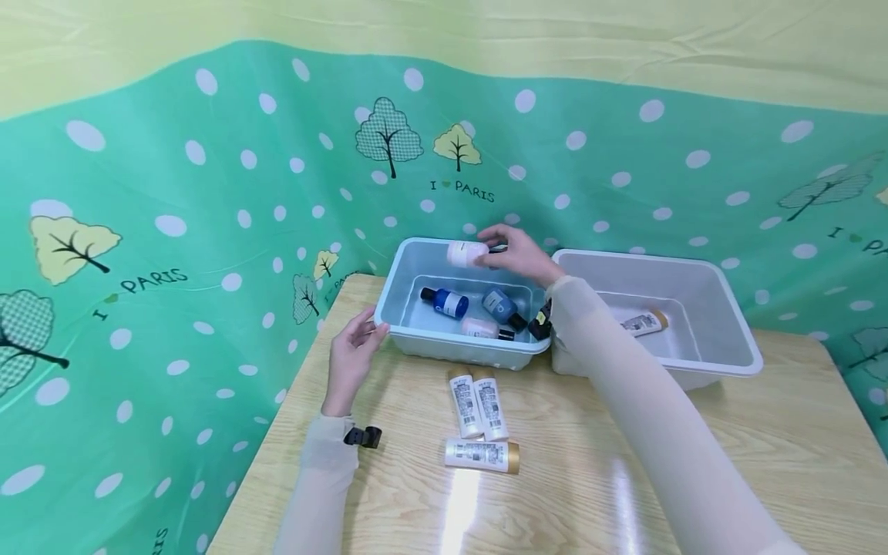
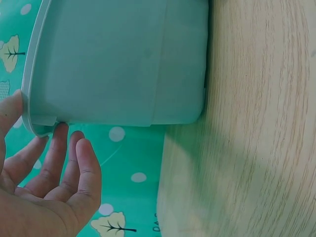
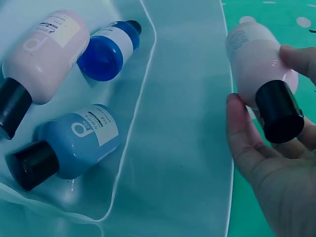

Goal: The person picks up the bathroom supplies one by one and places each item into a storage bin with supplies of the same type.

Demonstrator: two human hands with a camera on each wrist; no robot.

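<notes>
My right hand (image 1: 516,254) holds a pale pink bottle (image 1: 466,253) with a black cap, near the back rim of the light blue bin (image 1: 458,339). In the right wrist view the thumb and fingers grip that pink bottle (image 3: 256,59) around its sides. A dark blue bottle (image 1: 451,304), a lighter blue bottle (image 1: 499,305) and another pink bottle (image 1: 479,328) lie inside the bin. My left hand (image 1: 352,358) holds the bin's front left corner. Its thumb is at the rim and its fingers (image 2: 59,143) reach beneath the lip.
A grey bin (image 1: 735,324) stands right of the blue one, with a white gold-capped bottle (image 1: 641,324) inside. Several similar white bottles (image 1: 482,455) lie on the wooden table (image 1: 402,493) in front. A green patterned cloth (image 1: 277,154) hangs behind and to the left.
</notes>
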